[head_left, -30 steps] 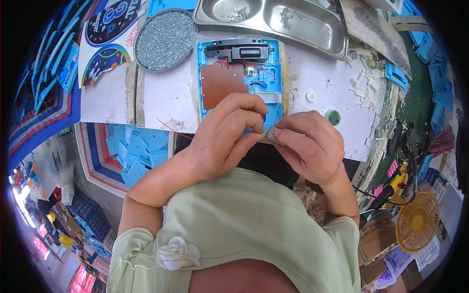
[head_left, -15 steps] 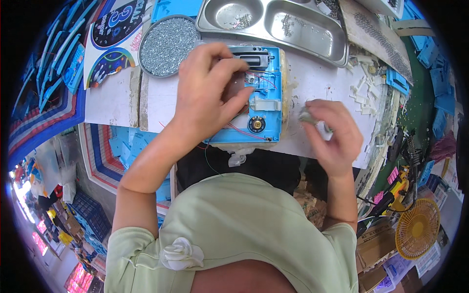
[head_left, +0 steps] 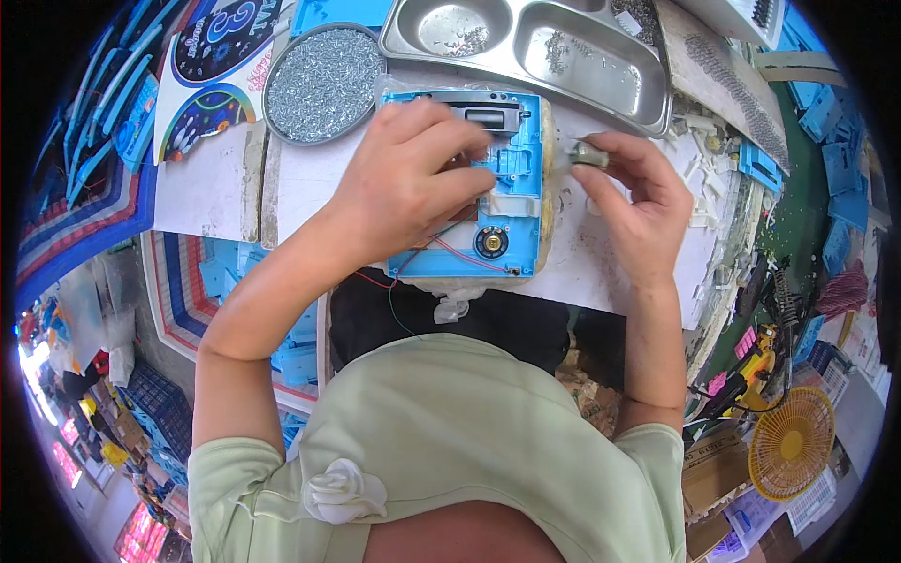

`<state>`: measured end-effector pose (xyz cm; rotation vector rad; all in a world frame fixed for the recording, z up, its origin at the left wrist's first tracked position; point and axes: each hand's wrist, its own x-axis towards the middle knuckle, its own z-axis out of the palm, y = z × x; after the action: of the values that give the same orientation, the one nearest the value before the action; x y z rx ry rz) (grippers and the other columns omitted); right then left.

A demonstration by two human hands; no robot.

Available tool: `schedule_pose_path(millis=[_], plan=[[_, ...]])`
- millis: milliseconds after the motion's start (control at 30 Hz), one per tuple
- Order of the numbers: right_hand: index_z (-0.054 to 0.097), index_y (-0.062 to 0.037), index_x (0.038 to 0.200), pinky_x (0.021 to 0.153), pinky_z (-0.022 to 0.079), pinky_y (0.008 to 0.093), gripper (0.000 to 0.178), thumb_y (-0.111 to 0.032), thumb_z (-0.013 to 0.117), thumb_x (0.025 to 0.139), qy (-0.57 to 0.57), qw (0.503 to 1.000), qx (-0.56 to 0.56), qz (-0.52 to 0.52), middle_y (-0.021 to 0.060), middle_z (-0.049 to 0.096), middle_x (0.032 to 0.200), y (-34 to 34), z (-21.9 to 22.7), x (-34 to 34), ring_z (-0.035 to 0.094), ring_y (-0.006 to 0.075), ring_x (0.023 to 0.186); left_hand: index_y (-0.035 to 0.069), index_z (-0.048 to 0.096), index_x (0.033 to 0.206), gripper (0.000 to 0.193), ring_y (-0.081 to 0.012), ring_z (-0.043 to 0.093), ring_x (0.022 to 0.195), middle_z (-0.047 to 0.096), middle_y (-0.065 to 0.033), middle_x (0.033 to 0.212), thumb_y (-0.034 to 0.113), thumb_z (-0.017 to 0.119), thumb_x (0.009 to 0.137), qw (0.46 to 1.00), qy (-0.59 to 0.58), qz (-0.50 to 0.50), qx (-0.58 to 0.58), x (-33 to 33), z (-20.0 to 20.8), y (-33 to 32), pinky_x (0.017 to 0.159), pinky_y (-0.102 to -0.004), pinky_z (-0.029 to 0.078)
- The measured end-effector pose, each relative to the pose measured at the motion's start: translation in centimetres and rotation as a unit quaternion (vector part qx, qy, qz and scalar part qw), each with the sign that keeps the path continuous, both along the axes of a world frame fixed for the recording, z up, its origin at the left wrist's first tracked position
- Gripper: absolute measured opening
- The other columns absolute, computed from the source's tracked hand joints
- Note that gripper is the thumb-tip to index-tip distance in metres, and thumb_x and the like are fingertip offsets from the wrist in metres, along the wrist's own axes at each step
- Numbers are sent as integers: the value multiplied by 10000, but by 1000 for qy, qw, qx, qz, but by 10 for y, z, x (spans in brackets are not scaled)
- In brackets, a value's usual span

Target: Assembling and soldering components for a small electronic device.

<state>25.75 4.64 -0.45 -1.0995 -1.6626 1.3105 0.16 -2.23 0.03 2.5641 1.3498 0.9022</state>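
A blue plastic housing (head_left: 526,233) lies on the worktable in front of me. Inside it are a round black speaker (head_left: 492,242), a white plastic piece (head_left: 512,205) and a dark roller part (head_left: 486,118). Red wires (head_left: 462,257) run across its lower part. My left hand (head_left: 404,178) bends over the housing's left side, fingers closed; what they pinch is hidden. To the right of the housing, slightly raised, my right hand (head_left: 643,188) pinches a small silver metal cylinder (head_left: 589,156) resembling a motor, between thumb and fingers. Its tip is blurred.
A round dish of small metal pins or screws (head_left: 324,86) stands behind on the left. A steel compartment tray (head_left: 511,58) with some small parts stands at the back. White plastic pieces (head_left: 704,178) lie on the right, with blue parts (head_left: 849,192) beyond.
My right hand has moved up and slightly left, bringing the silver cylinder nearer the housing. My left hand stays over the housing, and a small part with wires beside its fingers no longer shows.
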Motion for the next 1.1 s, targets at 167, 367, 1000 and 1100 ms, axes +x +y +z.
schedule_pose_path(millis=[167,367,1000,1100], plan=[[770,-80,981,981,452,400,289,-119,871,713,-99,967,224,72,67,714,1130,5,-13,-23,556,277,1139,118,768,1053,391,-244,640,858,665,-54,1014,44,761,669,997,-63,43,-22,-11,-9,-28,730,-358,480],[785,-108,982,996,435,398,277,-166,871,726,-175,958,218,67,65,649,1186,5,-13,-29,516,287,1139,82,747,1080,377,-292,675,936,694,-85,1061,-2,752,712,992,-109,41,-40,-7,-11,-28,764,-392,542],[790,-92,986,984,433,376,305,-150,888,703,-84,982,164,42,54,670,1123,3,-7,-9,533,267,1124,77,707,982,229,-267,619,742,605,-55,852,95,777,764,996,-61,-12,-67,12,-10,-20,629,-389,504],[791,-105,984,963,437,381,300,-157,888,705,-136,968,204,61,49,664,1107,3,-15,-22,523,262,1102,79,711,981,267,-251,618,740,608,-44,851,87,787,725,995,-57,-17,-83,2,-10,-31,620,-379,505]])
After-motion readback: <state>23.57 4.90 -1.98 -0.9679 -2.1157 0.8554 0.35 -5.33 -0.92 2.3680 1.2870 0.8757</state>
